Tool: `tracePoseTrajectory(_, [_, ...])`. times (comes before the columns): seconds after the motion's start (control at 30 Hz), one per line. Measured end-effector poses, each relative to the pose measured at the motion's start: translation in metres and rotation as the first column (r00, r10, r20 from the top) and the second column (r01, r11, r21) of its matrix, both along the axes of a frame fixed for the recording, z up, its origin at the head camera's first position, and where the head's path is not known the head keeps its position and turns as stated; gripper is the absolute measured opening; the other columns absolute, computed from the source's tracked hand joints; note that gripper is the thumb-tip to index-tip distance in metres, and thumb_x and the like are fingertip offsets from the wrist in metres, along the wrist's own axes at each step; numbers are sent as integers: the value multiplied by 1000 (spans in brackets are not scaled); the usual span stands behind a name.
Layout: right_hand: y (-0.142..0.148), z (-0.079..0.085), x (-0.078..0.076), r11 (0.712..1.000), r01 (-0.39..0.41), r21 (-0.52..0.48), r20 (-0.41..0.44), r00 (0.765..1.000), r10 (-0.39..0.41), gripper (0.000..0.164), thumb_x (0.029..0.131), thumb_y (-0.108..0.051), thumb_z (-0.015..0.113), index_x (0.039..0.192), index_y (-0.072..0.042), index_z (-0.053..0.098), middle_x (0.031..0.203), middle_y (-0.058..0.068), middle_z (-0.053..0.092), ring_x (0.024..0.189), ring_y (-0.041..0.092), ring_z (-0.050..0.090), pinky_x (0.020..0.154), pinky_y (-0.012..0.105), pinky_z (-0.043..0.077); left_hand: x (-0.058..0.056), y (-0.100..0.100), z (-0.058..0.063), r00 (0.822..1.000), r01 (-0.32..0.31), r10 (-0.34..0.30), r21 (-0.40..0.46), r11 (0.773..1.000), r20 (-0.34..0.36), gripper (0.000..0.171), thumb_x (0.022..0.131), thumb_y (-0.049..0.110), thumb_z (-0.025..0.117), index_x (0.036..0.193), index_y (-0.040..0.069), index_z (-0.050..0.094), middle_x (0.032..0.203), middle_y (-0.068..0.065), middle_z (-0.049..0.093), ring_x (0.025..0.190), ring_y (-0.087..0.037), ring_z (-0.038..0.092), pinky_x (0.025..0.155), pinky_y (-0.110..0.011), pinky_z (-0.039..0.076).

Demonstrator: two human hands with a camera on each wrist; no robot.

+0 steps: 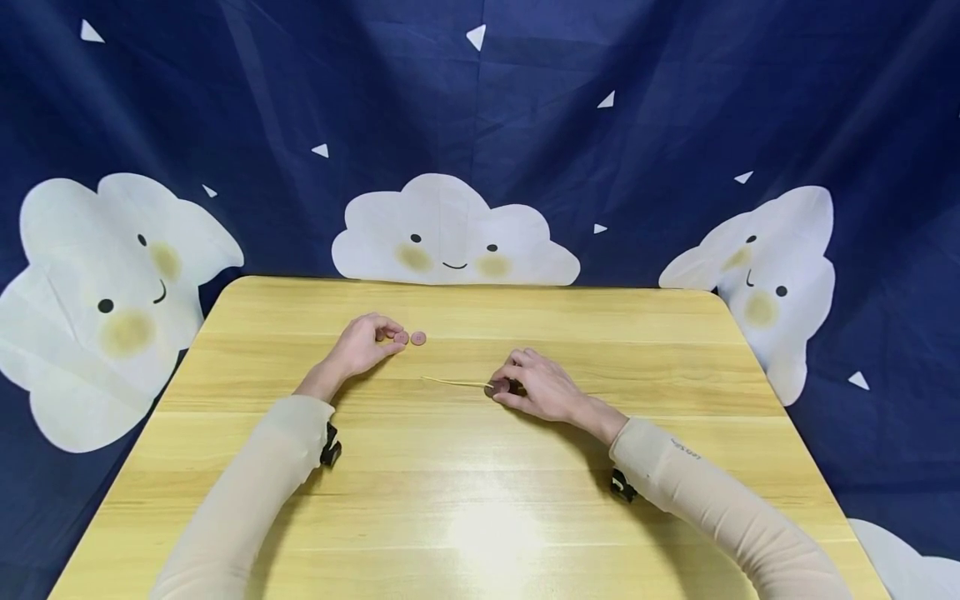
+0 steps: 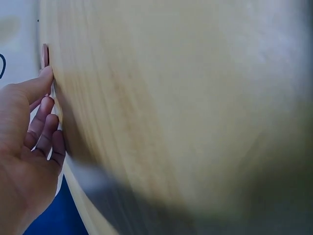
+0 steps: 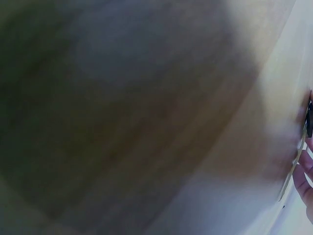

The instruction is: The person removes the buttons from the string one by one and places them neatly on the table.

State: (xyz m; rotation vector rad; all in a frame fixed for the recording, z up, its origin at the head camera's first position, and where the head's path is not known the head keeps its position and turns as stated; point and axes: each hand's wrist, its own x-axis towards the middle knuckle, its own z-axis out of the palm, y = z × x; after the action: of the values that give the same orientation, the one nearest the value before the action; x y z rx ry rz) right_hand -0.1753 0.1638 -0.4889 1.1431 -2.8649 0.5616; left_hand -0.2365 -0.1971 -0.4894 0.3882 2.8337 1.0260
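My left hand (image 1: 362,343) is at the far left of the tabletop, with thumb and index finger pinching a small mauve round button (image 1: 401,337). Another mauve button (image 1: 418,338) lies on the wood just right of it. In the left wrist view the thumb and curled fingers of the left hand (image 2: 29,132) show, with a pinkish button edge (image 2: 45,55) past the thumb tip. My right hand (image 1: 543,387) pinches dark brownish buttons (image 1: 495,388), partly hidden by the fingers. A thin yellow cord (image 1: 453,382) runs left from them.
The light wooden table (image 1: 450,467) has a rounded far edge close to a dark blue curtain (image 1: 405,100) with printed clouds. Black wrist devices, on the left (image 1: 330,446) and on the right (image 1: 622,485), sit under the sleeves.
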Motion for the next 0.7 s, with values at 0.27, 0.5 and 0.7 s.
tracePoseTrajectory(0.27, [-1,1,0,1000,8,8,25,1000,-8,29,98,-37,75,122,-21,77,107,-3,67,100,16,58,81,31,51,-2,2,2,1000,7,-7,-13,1000,20,32,96,21,78,123,3,74,115,-16,71,104,-31,62,96,-46,51])
tracePoseTrajectory(0.5, [-1,2,1,1000,9,2,22,1000,-9,28,98,-37,76,121,-21,77,107,-3,67,99,16,57,81,31,50,-4,2,2,999,3,-3,-10,1000,37,34,96,21,77,124,2,74,116,-16,70,104,-30,61,94,-43,50])
tracePoseTrajectory(0.7, [-1,1,0,1000,9,6,11,1000,-9,28,97,-38,75,120,-22,77,107,-4,67,99,15,57,81,30,50,-4,2,2,999,0,0,-6,1000,47,34,95,20,78,124,2,74,116,-16,70,103,-29,62,94,-41,50])
